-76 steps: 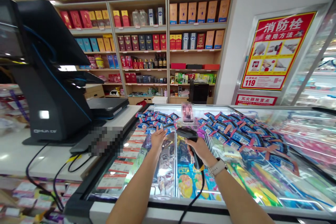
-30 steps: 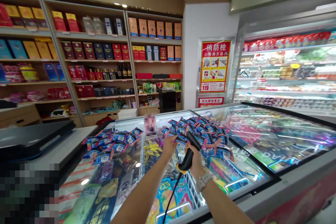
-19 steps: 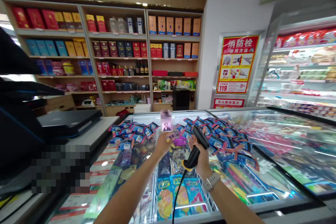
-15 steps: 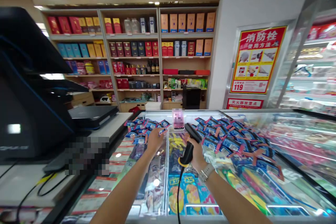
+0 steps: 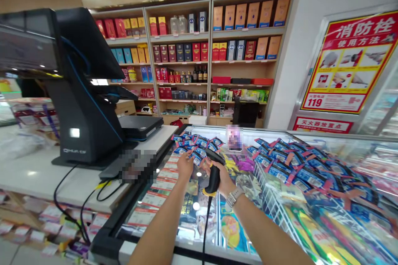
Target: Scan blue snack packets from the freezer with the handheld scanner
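My left hand [image 5: 185, 166] pinches the end of a small blue packet [image 5: 197, 157] with pink ends, just in front of the left pile. In my right hand [image 5: 224, 179] is a black barcode scanner [image 5: 214, 179] with a yellow ring at its base, its head tilted over toward the packet. The scanner's cord [image 5: 206, 223] hangs down toward me. Beyond the left hand lies a pile of like packets [image 5: 186, 140]. A bigger pile of them [image 5: 298, 159] spreads to the right on the glass top of the freezer [image 5: 199, 246].
On the left counter [image 5: 21, 169] stand a cash register [image 5: 79, 132] and cables. A blurred-out card or screen [image 5: 234, 138] stands at the freezer's back edge. Shelves of boxed bottles [image 5: 178, 54] line the wall, and a red fire-hydrant poster [image 5: 351, 64] hangs at right.
The view has swung left, so the register shows more fully. The left hand and its packet have come nearer, and the scanner's head now hangs closer to the packet.
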The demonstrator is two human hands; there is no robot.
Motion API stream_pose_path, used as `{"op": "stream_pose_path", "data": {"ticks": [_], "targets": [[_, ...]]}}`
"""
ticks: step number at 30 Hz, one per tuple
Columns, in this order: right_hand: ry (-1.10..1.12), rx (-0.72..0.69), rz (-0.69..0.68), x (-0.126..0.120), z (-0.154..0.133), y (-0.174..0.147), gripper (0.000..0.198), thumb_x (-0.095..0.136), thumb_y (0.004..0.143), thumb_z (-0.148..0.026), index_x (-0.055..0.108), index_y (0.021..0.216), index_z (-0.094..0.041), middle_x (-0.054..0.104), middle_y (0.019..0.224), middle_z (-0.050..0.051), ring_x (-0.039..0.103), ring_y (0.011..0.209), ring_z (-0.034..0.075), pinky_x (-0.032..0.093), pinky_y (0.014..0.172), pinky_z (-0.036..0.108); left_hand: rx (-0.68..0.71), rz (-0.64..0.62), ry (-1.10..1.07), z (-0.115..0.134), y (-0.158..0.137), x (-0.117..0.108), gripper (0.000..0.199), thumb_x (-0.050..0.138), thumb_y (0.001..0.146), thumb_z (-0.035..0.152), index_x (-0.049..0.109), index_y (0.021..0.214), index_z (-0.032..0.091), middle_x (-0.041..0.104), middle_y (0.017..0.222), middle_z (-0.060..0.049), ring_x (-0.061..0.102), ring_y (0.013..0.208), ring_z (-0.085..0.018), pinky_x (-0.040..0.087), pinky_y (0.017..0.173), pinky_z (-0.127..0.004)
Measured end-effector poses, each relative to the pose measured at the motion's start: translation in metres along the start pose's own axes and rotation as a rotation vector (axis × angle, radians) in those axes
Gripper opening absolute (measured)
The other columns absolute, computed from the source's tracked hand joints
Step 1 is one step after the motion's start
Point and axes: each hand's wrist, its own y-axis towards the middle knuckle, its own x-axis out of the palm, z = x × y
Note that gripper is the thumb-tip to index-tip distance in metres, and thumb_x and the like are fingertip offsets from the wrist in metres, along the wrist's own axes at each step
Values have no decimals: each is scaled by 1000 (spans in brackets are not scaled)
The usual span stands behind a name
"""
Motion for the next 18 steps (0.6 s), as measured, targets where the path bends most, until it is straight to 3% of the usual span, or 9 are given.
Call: {"op": "stream_pose_path", "data": {"ticks": [4,9,13,18], "targets": [[14,6,16,-12,-11,-12,16,73,65,-20,70,81,-19,75,82,4,70,75,18,57,65,27,-139,-15,-482,14,-20,21,24,78,60,18,71,82,15,73,83,-7,69,78,-21,53,75,-33],[76,-83,-8,-35,-36,-26,17,71,68,-20,70,84,-21,76,88,4,71,83,18,59,71,26,-309,-260,-834,32,-47,33,23,85,56,25,67,65,14,62,59,0,65,64,-15,56,74,-31],[126,-84,17,-48,-52,-32,18,70,69,-19,70,87,-21,76,93,4,71,93,19,59,82,26,-357,-376,-881,39,-56,36,26,87,57,26,69,71,14,68,68,-3,69,78,-19,57,86,-36],[157,-73,40,-48,-58,-35,15,68,72,-22,69,87,-21,76,87,5,72,89,19,59,82,29,-383,-385,-771,35,-53,39,26,88,57,28,68,65,13,69,66,-4,70,75,-20,57,90,-42]]}}
